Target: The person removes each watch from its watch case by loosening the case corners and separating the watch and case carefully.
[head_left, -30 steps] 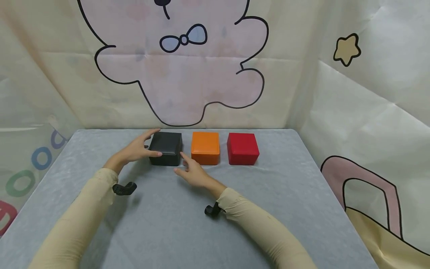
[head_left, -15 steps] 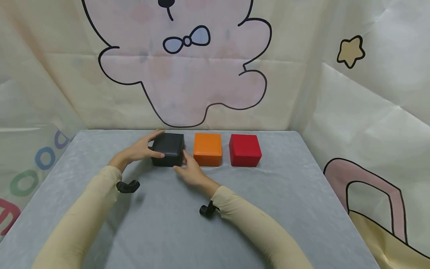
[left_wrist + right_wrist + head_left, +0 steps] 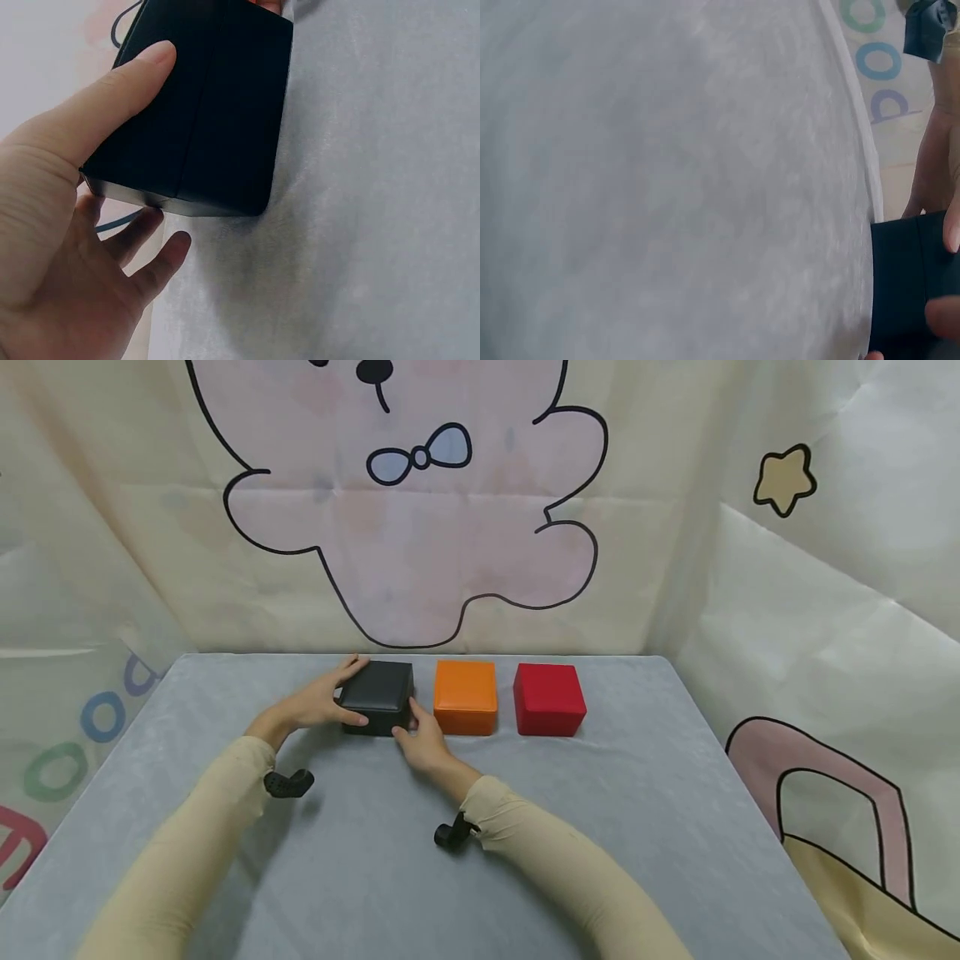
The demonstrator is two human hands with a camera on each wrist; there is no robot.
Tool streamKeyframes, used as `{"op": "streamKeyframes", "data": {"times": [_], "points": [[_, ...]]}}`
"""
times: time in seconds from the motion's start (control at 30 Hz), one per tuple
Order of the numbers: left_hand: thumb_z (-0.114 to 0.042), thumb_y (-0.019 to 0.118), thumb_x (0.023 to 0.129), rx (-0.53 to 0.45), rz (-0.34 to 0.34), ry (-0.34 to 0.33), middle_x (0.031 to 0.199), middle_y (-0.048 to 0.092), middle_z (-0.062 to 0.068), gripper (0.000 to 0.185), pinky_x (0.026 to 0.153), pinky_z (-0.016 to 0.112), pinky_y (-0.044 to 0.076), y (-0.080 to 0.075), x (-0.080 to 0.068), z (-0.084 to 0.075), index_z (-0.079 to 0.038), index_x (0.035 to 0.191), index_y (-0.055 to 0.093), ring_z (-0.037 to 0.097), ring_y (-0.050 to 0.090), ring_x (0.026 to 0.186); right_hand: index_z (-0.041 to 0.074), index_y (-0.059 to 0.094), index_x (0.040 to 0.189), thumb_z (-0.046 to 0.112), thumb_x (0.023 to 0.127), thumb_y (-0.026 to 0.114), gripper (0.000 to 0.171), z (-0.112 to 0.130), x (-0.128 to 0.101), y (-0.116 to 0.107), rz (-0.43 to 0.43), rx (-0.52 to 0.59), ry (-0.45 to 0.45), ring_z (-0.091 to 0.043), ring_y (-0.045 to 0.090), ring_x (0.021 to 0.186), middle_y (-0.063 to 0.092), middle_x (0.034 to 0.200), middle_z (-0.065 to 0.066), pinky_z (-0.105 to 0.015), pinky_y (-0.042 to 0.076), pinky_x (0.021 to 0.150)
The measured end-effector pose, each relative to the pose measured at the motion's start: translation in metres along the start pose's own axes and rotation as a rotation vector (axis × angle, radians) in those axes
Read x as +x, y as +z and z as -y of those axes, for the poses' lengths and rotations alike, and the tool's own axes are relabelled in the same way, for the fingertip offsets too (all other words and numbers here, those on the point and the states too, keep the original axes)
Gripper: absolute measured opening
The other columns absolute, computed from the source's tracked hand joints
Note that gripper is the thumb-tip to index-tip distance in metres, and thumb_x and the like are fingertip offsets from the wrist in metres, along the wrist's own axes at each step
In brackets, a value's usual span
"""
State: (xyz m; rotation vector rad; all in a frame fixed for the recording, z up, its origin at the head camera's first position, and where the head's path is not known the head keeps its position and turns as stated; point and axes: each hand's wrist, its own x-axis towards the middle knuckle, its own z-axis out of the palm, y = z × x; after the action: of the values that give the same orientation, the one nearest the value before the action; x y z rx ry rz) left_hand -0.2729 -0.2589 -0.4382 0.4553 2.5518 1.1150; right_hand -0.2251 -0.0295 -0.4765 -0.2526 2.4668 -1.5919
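A black lidded box (image 3: 381,687) stands at the back of the table, leftmost in a row of three. My left hand (image 3: 309,703) grips its left side, the thumb on the front face and a finger over the back edge. In the left wrist view a seam runs across the box (image 3: 225,112), with the lower fingers (image 3: 161,266) spread beside its end. My right hand (image 3: 426,745) holds the front right corner, thumb in front and fingers along the right side. Only part of the box (image 3: 900,277) and the fingertips show in the right wrist view.
An orange box (image 3: 465,695) stands just right of the black one, close to my right fingers. Beyond it is a red box (image 3: 550,700). A grey cloth covers the table (image 3: 420,877). A printed curtain (image 3: 465,543) hangs behind the back edge.
My right hand has moved left and closed onto the black box's right corner. The left hand has settled on the box's left side. The view has shifted slightly; the boxes stay in place.
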Motion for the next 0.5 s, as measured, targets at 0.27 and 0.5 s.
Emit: {"op": "streamKeyframes", "data": {"times": [0.27, 0.5], "points": [[-0.025, 0.085, 0.081, -0.051, -0.021, 0.021, 0.171, -0.007, 0.016, 0.111, 0.117, 0.07, 0.016, 0.0044, 0.0001, 0.0032, -0.023, 0.165, 0.012, 0.049, 0.003, 0.155, 0.004, 0.037, 0.156, 0.01, 0.099, 0.062, 0.062, 0.0002, -0.0006, 0.0063, -0.08, 0.049, 0.048, -0.023, 0.05, 0.13, 0.052, 0.147, -0.016, -0.041, 0.04, 0.115], [-0.026, 0.084, 0.083, -0.052, -0.01, 0.023, 0.171, -0.006, 0.017, 0.109, 0.116, 0.067, 0.024, 0.002, 0.0027, 0.0051, -0.021, 0.165, 0.012, 0.049, 0.01, 0.154, 0.008, 0.035, 0.158, 0.01, 0.099, 0.063, 0.065, 0.005, 0.001, 0.0058, -0.086, 0.02, 0.059, -0.022, 0.05, 0.128, 0.052, 0.148, -0.014, -0.041, 0.039, 0.115]]}}
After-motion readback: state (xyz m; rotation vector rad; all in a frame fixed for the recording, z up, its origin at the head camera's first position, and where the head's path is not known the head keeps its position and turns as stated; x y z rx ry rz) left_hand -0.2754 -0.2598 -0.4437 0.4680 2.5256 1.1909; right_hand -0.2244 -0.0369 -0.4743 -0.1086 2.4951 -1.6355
